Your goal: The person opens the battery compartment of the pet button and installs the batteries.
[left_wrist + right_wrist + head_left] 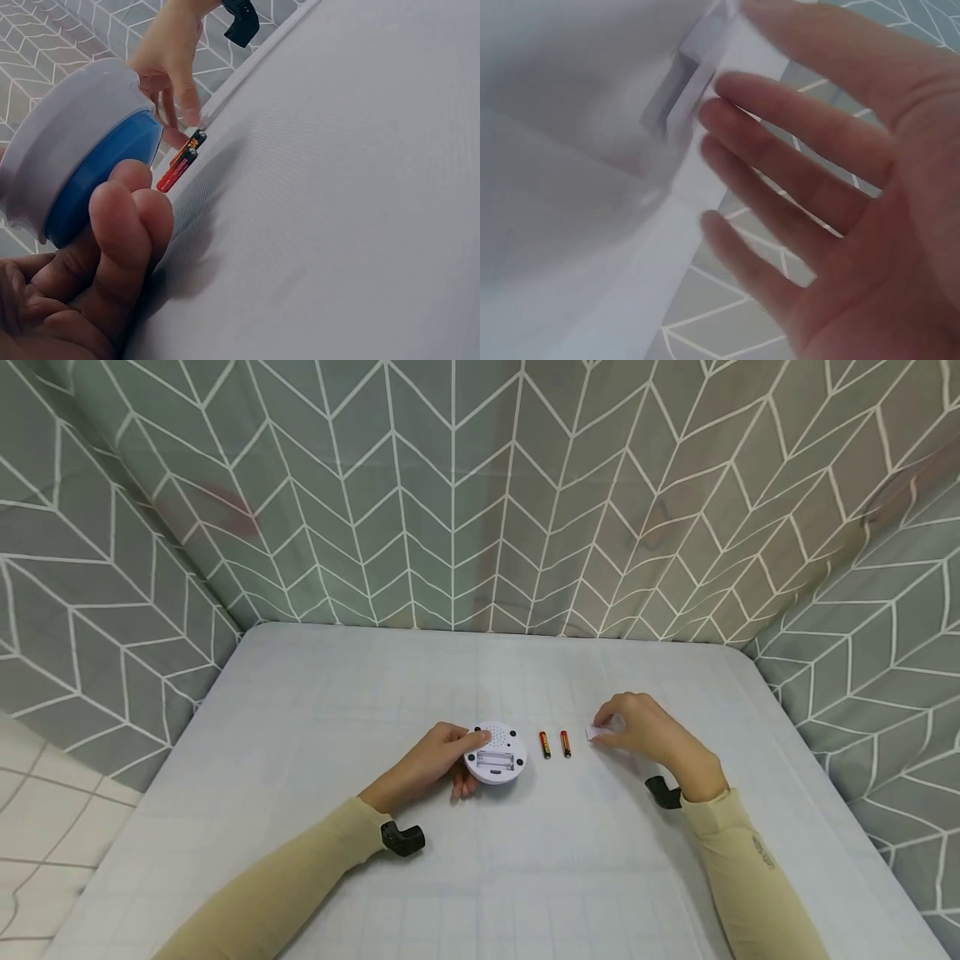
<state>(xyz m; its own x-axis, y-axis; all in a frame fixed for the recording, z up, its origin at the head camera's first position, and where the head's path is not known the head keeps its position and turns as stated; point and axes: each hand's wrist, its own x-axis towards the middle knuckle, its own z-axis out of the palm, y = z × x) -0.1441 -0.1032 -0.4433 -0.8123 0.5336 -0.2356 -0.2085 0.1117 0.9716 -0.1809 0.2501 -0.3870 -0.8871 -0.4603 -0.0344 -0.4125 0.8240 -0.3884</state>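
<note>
My left hand point(441, 750) grips a round white device point(491, 737), thumb on its upturned face and fingers curled beneath. That face shows speaker holes, dark feet and an uncovered battery compartment point(496, 760) with no batteries in it. The left wrist view shows the device's blue side point(105, 169) facing the fingers. Over on the right, my right hand point(637, 722) is at a small white cover point(592, 732), thumb and fingertips close around it. In the right wrist view the fingers are spread and fairly straight beside the cover point(679, 90); firm contact is not visible.
Two red-and-black batteries point(555, 744) lie side by side on the white-covered table point(375, 685), between the device and the right hand. Patterned grey curtains point(480, 502) hang behind and at both sides of the table. Each wrist carries a black camera mount point(402, 839).
</note>
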